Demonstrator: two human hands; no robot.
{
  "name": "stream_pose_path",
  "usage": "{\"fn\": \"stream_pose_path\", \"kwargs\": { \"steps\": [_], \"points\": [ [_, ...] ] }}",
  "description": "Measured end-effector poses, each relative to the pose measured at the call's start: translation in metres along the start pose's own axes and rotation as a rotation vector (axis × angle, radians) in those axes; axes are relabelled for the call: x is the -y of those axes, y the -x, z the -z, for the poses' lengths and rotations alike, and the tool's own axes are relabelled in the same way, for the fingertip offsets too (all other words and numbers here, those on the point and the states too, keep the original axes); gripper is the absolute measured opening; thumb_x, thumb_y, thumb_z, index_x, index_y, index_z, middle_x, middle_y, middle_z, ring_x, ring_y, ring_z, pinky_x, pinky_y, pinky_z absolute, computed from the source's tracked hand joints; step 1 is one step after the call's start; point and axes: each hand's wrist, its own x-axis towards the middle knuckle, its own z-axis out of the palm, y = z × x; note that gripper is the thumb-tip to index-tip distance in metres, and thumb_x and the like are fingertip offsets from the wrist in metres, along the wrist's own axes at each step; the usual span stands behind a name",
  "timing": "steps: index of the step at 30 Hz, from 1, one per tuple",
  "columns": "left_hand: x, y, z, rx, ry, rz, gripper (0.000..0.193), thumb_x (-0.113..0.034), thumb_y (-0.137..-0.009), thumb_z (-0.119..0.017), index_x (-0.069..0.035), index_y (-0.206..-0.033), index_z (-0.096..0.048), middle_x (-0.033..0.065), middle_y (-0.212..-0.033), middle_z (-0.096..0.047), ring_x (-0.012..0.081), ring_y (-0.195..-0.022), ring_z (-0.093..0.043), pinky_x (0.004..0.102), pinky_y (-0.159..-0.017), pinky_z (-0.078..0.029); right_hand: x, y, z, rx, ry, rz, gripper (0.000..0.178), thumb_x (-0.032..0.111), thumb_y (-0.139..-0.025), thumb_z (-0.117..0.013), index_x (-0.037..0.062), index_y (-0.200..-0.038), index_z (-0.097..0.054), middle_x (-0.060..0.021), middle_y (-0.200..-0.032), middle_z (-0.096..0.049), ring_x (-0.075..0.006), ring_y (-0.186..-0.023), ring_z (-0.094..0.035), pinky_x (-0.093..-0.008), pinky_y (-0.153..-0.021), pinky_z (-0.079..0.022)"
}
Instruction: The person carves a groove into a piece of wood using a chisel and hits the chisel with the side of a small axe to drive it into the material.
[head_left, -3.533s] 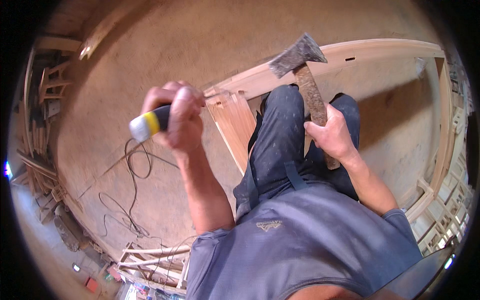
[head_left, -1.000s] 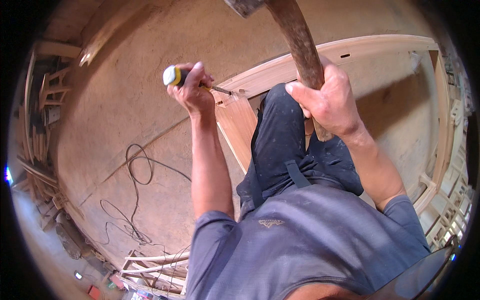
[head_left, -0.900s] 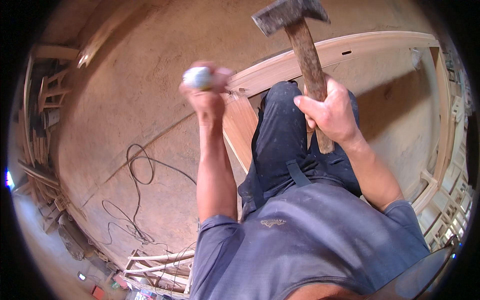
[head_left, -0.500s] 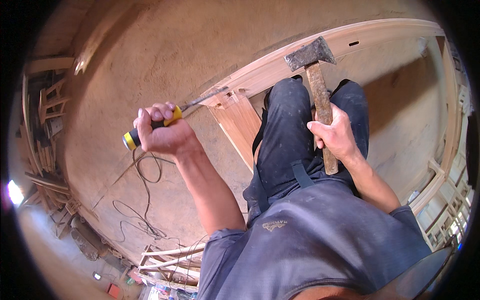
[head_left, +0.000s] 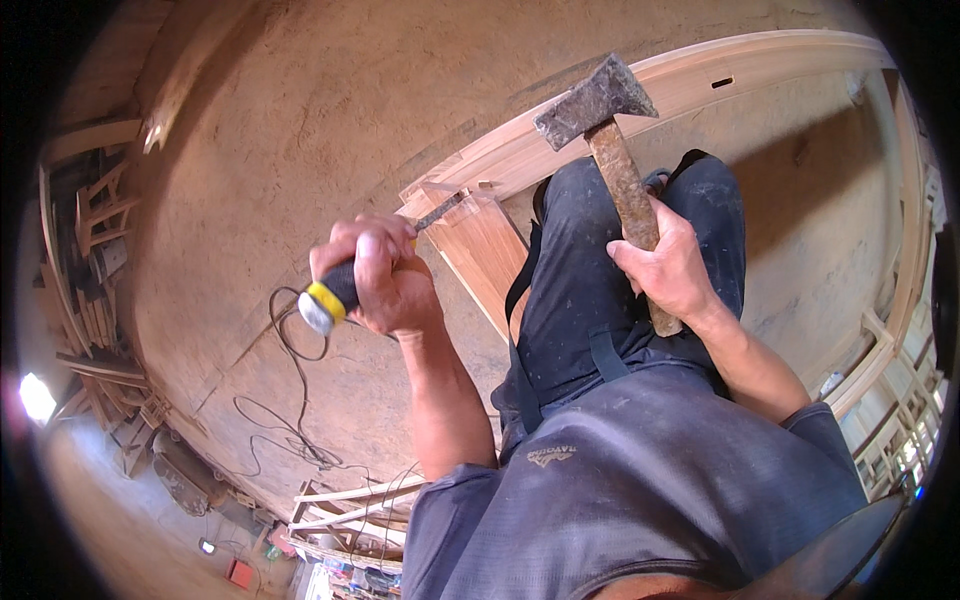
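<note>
My left hand (head_left: 392, 285) is closed around the black and yellow handle of a chisel (head_left: 440, 211). The chisel's metal blade slants up and right, its tip at the joint end of a short wooden board (head_left: 474, 245); whether it touches the wood I cannot tell. That board meets a long pale wooden beam (head_left: 665, 85) with a slot cut in it. In my right hand (head_left: 672, 262), fingers wrapped round the wooden handle, is a hatchet (head_left: 600, 102) with a worn, dark head. Its head is raised in front of my knees, overlapping the beam in the view.
A thin cable (head_left: 300, 440) lies looped on the brown floor at the left. Wooden pieces (head_left: 105, 215) are stacked along the far left, and more wooden frames (head_left: 360, 505) stand at the lower left. The long beam joins an upright frame piece (head_left: 905, 200) at the right.
My left hand has moved right and turned, bringing the chisel tip to the board's joint. The hatchet head has shifted slightly left and up, with my right hand still gripping it.
</note>
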Motion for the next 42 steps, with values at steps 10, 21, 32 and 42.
{"fn": "stream_pose_path", "kwargs": {
  "steps": [10, 21, 32, 42],
  "points": [
    [0.005, 0.008, 0.028, 0.111, 0.092, 0.017, 0.013, -0.002, -0.089, -0.059, -0.005, -0.086, -0.046, 0.0103, -0.071, -0.054, 0.0208, -0.064, -0.055, 0.0425, -0.068, -0.054, 0.135, -0.021, -0.012, 0.103, 0.699, 1.079, 0.023, 0.006, -0.075, -0.07, 0.0062, -0.094, -0.057, -0.0109, -0.07, -0.059, -0.0319, -0.058, -0.064, -0.0415, -0.055, -0.051],
    [0.058, 0.03, 0.083, -0.604, 0.441, 0.362, 0.013, -0.009, -0.076, -0.06, -0.009, -0.067, -0.051, 0.0067, -0.065, -0.052, 0.0239, -0.062, -0.051, 0.0427, -0.069, -0.049, 0.107, -0.016, -0.018, 0.274, 0.753, 0.587, 0.017, 0.009, -0.086, -0.063, 0.0005, -0.099, -0.057, -0.0245, -0.075, -0.068, -0.0446, -0.075, -0.07, -0.0511, -0.068, -0.056],
    [-0.019, -0.016, 0.07, -0.152, 0.271, 0.171, 0.015, -0.01, -0.083, -0.058, -0.013, -0.072, -0.048, 0.004, -0.067, -0.048, 0.0185, -0.059, -0.046, 0.0374, -0.062, -0.042, 0.035, 0.025, 0.016, 0.081, 0.361, 0.078, 0.033, 0.008, -0.083, -0.07, -0.0047, -0.112, -0.06, -0.024, -0.078, -0.064, -0.031, -0.074, -0.067, -0.0396, -0.069, -0.053],
    [-0.009, -0.005, 0.054, -0.216, 0.213, 0.175, 0.016, -0.005, -0.087, -0.056, -0.012, -0.076, -0.046, 0.0042, -0.067, -0.046, 0.0175, -0.059, -0.047, 0.0375, -0.064, -0.046, 0.056, 0.019, 0.007, 0.111, 0.446, 0.204, 0.025, 0.009, -0.083, -0.069, -0.0044, -0.099, -0.055, -0.0259, -0.07, -0.06, -0.0394, -0.067, -0.063, -0.0429, -0.062, -0.051]
  ]
}}
